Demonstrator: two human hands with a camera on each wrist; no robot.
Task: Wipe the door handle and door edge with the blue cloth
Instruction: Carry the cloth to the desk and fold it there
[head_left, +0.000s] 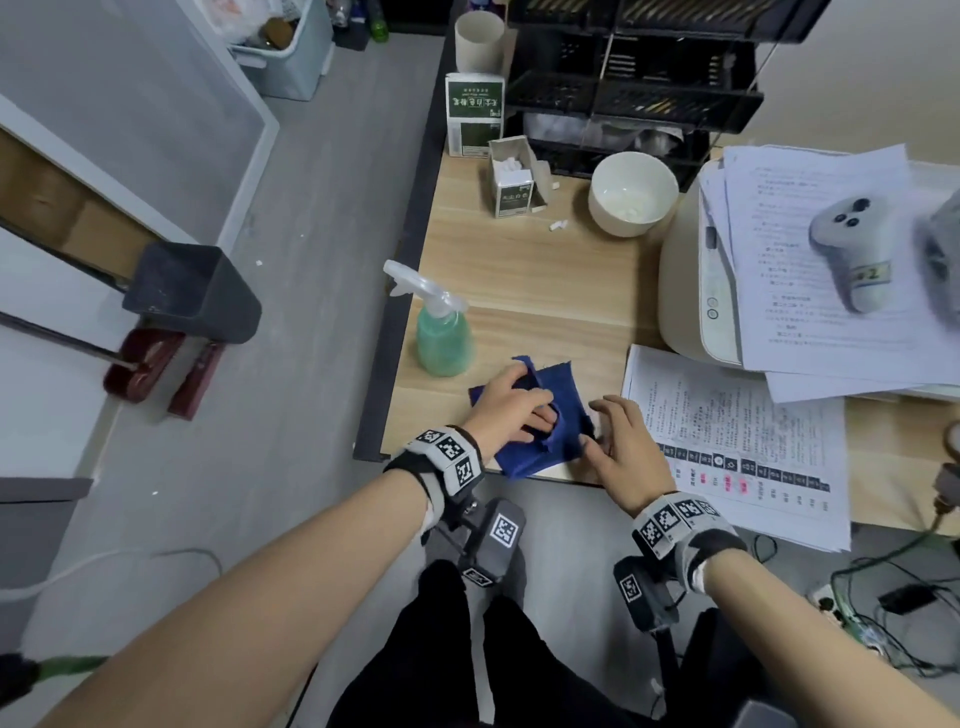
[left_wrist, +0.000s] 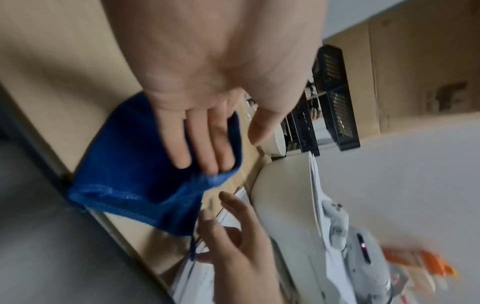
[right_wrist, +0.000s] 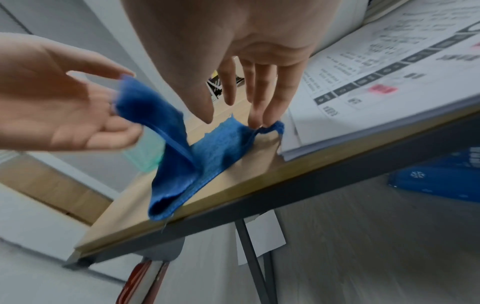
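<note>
Blue cloth (head_left: 540, 415) sits low in the middle of the head view, right at the near edge of the wooden counter (head_left: 545, 280), one corner hanging over the lip! Left hand (head_left: 511, 402) is on it now, fingers straight and together under a lifted flap, thumb apart — nothing pinched that I can see from the left wrist view. Right hand (head_left: 626, 452) comes in from the lower right, fingers spread and long, two fingertips (right_wrist: 255, 121) pressing the cloth's far corner down onto the wood. Just above the cloth, touching distance, stands a green spray bottle (head_left: 441, 327). Printed papers (head_left: 737, 447) lie just to the right of the right hand, and a white bowl (head_left: 631, 195) sits further up the frame. Door handle and door edge: I can't make them out.
</note>
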